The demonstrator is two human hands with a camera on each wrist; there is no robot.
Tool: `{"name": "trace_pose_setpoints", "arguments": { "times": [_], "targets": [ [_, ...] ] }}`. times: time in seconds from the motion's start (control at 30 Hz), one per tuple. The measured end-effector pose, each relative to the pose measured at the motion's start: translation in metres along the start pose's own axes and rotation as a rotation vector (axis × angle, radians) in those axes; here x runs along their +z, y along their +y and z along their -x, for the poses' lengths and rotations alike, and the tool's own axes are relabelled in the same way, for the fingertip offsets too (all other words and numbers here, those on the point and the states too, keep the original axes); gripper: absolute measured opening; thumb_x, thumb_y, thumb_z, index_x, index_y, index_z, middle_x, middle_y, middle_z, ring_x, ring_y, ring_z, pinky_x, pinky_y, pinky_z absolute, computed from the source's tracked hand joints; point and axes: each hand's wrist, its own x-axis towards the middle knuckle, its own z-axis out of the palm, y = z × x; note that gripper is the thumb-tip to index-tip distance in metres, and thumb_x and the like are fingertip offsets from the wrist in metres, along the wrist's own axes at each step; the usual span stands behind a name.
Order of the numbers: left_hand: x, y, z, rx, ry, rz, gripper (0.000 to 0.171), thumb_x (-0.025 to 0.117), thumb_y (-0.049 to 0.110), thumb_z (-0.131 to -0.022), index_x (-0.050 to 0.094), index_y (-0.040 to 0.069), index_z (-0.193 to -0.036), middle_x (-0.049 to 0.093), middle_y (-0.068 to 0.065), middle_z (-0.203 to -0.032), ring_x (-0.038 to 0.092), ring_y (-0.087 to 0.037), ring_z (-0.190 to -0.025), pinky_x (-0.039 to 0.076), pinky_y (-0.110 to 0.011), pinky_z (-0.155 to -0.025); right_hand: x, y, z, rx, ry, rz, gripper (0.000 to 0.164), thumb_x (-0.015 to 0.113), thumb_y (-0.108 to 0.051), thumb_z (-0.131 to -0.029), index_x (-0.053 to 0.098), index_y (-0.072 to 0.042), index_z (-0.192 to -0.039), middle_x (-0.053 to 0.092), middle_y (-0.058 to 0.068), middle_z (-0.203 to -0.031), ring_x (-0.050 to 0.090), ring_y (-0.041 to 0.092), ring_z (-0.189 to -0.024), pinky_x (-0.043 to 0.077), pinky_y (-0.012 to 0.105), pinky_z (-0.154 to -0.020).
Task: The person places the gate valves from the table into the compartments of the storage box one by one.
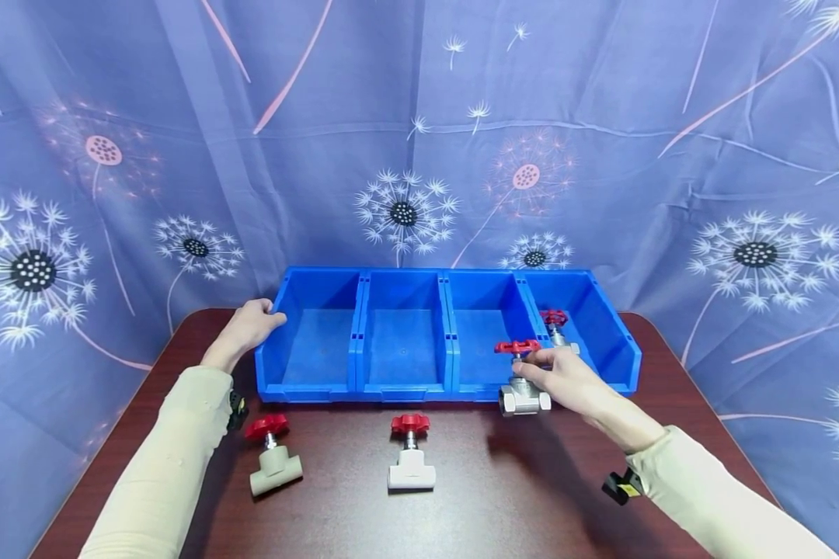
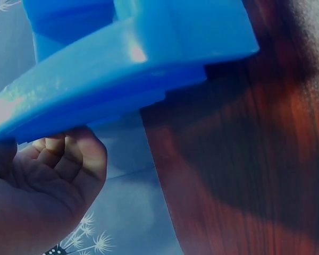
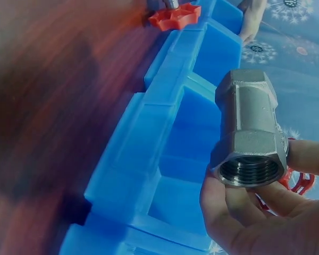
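Steel valve [image 1: 524,390] is in the air over the front lip of the third compartment [image 1: 475,341], counting from left; not set down yet. Right hand [image 1: 566,380] has thumb and fingers closed round its neck, below the red handwheel [image 1: 517,346]. Done: a second metal valve [image 1: 558,338] sits in the fourth compartment [image 1: 604,341], partly hidden by that hand. Left, I'd judge: the held one plus two on the table [image 1: 349,516], grey-green valve [image 1: 275,462] and white valve [image 1: 412,463], both untouched. Left hand [image 1: 247,326] grips the blue bin row [image 1: 402,394] at its left wall, thumb over the rim, fingers curled outside. Only obstacles: front lip and the divider right of it. Patterned curtain [image 1: 308,194] behind.
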Motion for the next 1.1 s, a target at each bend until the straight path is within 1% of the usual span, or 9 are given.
{"name": "trace_pose_setpoints", "arguments": {
  "times": [0.07,0.17,0.27,0.3,0.4,0.63,0.83,1.0,1.1],
  "targets": [
    [0.0,-0.001,-0.001,-0.001,0.001,0.005,0.029,0.05,0.023,-0.097,0.034,0.007,-0.081,0.03,-0.001,-0.067,0.035,-0.019,-0.064,0.033,-0.034,-0.062,-0.001,-0.003,-0.006,-0.002,-0.001,0.032,0.033,0.062,-0.029,-0.097,0.071,0.001,-0.108,0.066,0.006,-0.094,0.054,0.023,-0.091,0.044,0.038,-0.078],
    [0.001,-0.001,-0.001,0.001,0.006,0.003,0.029,0.05,0.023,-0.096,0.033,0.007,-0.08,0.029,-0.001,-0.067,0.034,-0.019,-0.063,0.032,-0.034,-0.062,-0.002,-0.005,-0.016,0.024,-0.006,0.052,0.034,0.061,-0.031,-0.097,0.071,-0.001,-0.109,0.066,0.007,-0.098,0.053,0.025,-0.096,0.042,0.044,-0.081],
    [0.002,0.0,-0.002,0.002,0.013,0.001,0.028,0.05,0.024,-0.096,0.032,0.007,-0.08,0.029,-0.001,-0.067,0.033,-0.019,-0.063,0.032,-0.034,-0.062,-0.004,-0.006,-0.025,0.055,-0.009,0.054,0.035,0.06,-0.032,-0.097,0.071,-0.002,-0.111,0.065,0.007,-0.099,0.052,0.026,-0.096,0.041,0.043,-0.081],
    [0.002,0.0,-0.002,-0.002,0.014,0.003,0.028,0.05,0.024,-0.096,0.033,0.008,-0.08,0.029,-0.001,-0.067,0.033,-0.019,-0.063,0.032,-0.034,-0.062,-0.004,-0.006,-0.029,0.066,-0.014,0.042,0.035,0.06,-0.032,-0.098,0.07,-0.002,-0.112,0.064,0.008,-0.098,0.052,0.026,-0.094,0.043,0.039,-0.076],
    [0.004,0.0,-0.003,-0.002,0.016,0.001,0.029,0.05,0.024,-0.096,0.031,0.008,-0.08,0.028,-0.001,-0.067,0.032,-0.019,-0.062,0.031,-0.034,-0.061,-0.007,-0.007,-0.037,0.089,-0.025,0.016,0.037,0.059,-0.031,-0.098,0.068,0.001,-0.115,0.062,0.01,-0.098,0.05,0.027,-0.094,0.042,0.037,-0.075],
    [0.005,-0.001,-0.003,0.018,0.029,-0.001,0.028,0.05,0.023,-0.095,0.032,0.008,-0.08,0.029,-0.001,-0.067,0.032,-0.019,-0.063,0.031,-0.034,-0.061,-0.013,-0.007,-0.056,0.137,-0.019,0.014,0.039,0.056,-0.029,-0.1,0.066,0.004,-0.118,0.063,0.012,-0.105,0.053,0.028,-0.096,0.044,0.038,-0.079],
    [0.005,-0.002,-0.001,0.016,0.06,-0.004,0.027,0.051,0.022,-0.095,0.035,0.007,-0.08,0.033,-0.002,-0.068,0.037,-0.02,-0.064,0.033,-0.033,-0.062,-0.014,-0.014,-0.074,0.169,-0.02,-0.045,0.038,0.055,-0.027,-0.1,0.063,0.006,-0.118,0.063,0.012,-0.097,0.056,0.026,-0.094,0.05,0.037,-0.079],
    [0.006,-0.002,-0.001,0.006,0.056,0.008,0.027,0.049,0.023,-0.096,0.033,0.008,-0.08,0.03,-0.002,-0.068,0.034,-0.019,-0.063,0.031,-0.034,-0.061,-0.01,-0.016,-0.087,0.168,-0.005,0.007,0.034,0.055,-0.026,-0.1,0.066,0.004,-0.11,0.062,0.009,-0.091,0.053,0.026,-0.093,0.045,0.039,-0.082],
    [0.006,-0.003,-0.001,0.001,0.056,0.007,0.027,0.049,0.023,-0.096,0.034,0.007,-0.081,0.032,-0.002,-0.068,0.036,-0.02,-0.064,0.032,-0.034,-0.062,-0.005,-0.017,-0.093,0.161,-0.004,0.04,0.034,0.055,-0.027,-0.1,0.067,0.003,-0.108,0.062,0.011,-0.093,0.052,0.028,-0.097,0.043,0.043,-0.087]
  ]
}}
